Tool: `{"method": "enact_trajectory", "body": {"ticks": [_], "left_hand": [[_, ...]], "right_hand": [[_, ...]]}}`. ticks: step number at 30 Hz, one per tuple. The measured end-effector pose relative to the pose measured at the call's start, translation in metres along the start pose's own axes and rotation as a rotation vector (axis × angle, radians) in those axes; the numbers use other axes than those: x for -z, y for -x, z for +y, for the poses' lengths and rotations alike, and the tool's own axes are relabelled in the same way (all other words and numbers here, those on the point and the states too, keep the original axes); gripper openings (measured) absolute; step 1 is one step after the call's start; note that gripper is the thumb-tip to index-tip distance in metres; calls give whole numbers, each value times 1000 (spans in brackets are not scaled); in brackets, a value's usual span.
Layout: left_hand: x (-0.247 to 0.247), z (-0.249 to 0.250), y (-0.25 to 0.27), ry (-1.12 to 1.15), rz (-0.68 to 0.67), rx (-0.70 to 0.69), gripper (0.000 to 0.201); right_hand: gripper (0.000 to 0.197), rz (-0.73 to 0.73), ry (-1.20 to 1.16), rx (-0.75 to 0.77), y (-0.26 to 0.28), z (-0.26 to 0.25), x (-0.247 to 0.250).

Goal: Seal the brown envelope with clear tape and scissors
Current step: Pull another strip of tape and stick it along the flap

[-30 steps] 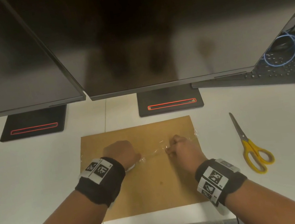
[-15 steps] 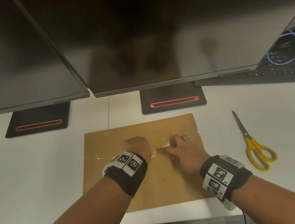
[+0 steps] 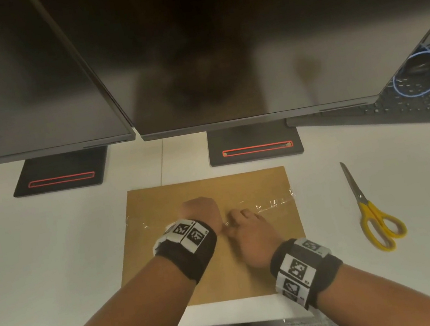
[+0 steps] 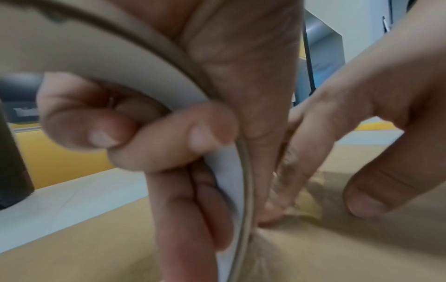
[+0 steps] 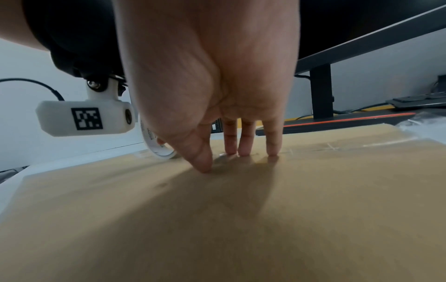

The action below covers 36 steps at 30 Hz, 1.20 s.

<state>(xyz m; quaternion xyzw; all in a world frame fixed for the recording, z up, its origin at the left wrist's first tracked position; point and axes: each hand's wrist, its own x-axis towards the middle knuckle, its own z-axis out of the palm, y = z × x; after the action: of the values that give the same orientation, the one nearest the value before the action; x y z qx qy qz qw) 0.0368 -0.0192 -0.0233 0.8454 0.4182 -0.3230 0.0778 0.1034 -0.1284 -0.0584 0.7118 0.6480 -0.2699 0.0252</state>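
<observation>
Left hand (image 3: 200, 212) curled round tape roll (image 4: 154, 80); right hand (image 3: 251, 235) open, fingertips (image 5: 243, 150) pressing clear tape (image 3: 272, 204) onto brown envelope (image 3: 221, 272), mid-desk. Best smoothed firmly toward roll, strip kept taut. Scissors (image 3: 370, 211) right, untouched.

the envelope (image 3: 217, 270), brown and flat, lies on the desk just in front of the monitor stands, with a strip of clear tape (image 3: 272, 204) stuck across its upper part, wrinkled and shiny toward the right edge. the tape roll (image 4: 149, 76), a white-cored ring, stands on edge on the envelope at the strip's left part, held in the left hand (image 3: 202, 212), while the right hand (image 3: 252, 239) presses straight fingertips down on the tape beside it. the scissors (image 3: 370, 211), yellow handles and closed blades, lie well right of the envelope, tips pointing away.
</observation>
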Motion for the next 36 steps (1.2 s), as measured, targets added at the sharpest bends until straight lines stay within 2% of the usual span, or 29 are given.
{"method": "enact_trajectory", "body": {"ticks": [2, 4, 7, 9, 11, 15, 18, 21, 24, 28, 32, 36], "left_hand": [[3, -13, 6, 83, -13, -6, 40], [4, -33, 10, 263, -69, -16, 46], [0, -67, 13, 546, -198, -136, 56], [-5, -80, 13, 625, -173, -206, 56], [-11, -85, 11, 636, -112, -239, 53], [-17, -84, 6, 572, -12, -213, 52], [-17, -83, 5, 528, -9, -177, 50], [-15, -85, 5, 384, -26, -86, 47], [-16, -88, 7, 303, -42, -22, 40], [-20, -88, 9, 264, -6, -13, 38], [-18, -89, 13, 284, 51, -37, 47], [-19, -102, 16, 400, 48, -89, 55]], "right_hand": [[65, -24, -4, -13, -1, 0, 2], [71, -52, -30, -23, -2, 1, 5], [75, -72, -63, -33, -5, 2, 6], [76, -59, -90, -39, -6, 2, 5], [76, -40, -105, -45, -7, 2, 3], [70, 8, -111, -60, -7, 3, -3], [65, 30, -107, -67, -9, 2, -7], [57, 63, -94, -73, -10, 0, -8], [63, 63, -68, -75, -10, -1, -9], [80, 43, -42, -52, -7, -5, -10], [72, 37, 35, -70, -6, -8, -11], [68, 11, 105, -99, -11, -13, -15]]}}
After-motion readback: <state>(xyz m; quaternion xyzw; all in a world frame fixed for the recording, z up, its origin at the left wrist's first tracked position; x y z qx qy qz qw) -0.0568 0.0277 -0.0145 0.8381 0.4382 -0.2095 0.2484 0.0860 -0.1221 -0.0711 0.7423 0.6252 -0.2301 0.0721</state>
